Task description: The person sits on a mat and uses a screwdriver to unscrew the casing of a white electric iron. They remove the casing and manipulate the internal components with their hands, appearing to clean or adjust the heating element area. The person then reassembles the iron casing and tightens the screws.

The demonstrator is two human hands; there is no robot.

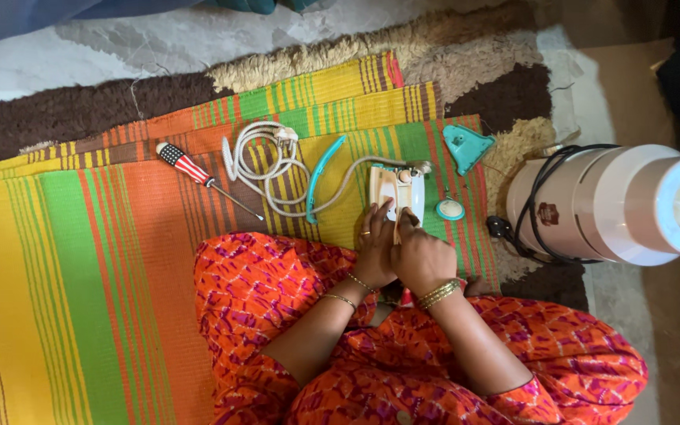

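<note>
**Both hands working on a small white iron**

Below, a striped mat [80, 260] in orange, green and yellow is lying over a shaggy brown and cream rug [466, 55], covering most of the floor in view. A person in an orange and pink patterned dress is sitting at its near edge. To the right, a white mixer base [615, 205] is lying on its side, a black cord [545, 197] looping around it. At the mat's centre, a white cable [265, 161] is coiling beside a curved teal handle [323, 175]. A screwdriver [198, 175] with a striped red, white and blue grip is resting to the left, well apart from the hands. A teal triangular piece [466, 147] and a small round teal dial [450, 209] are sitting near the iron [397, 189]. The iron is lying on the mat just ahead of the knees. The left hand [375, 252] is gripping its near end, fingers curled onto it, while the right hand [421, 258] is pressing its fingertips together against the iron's body.
</note>
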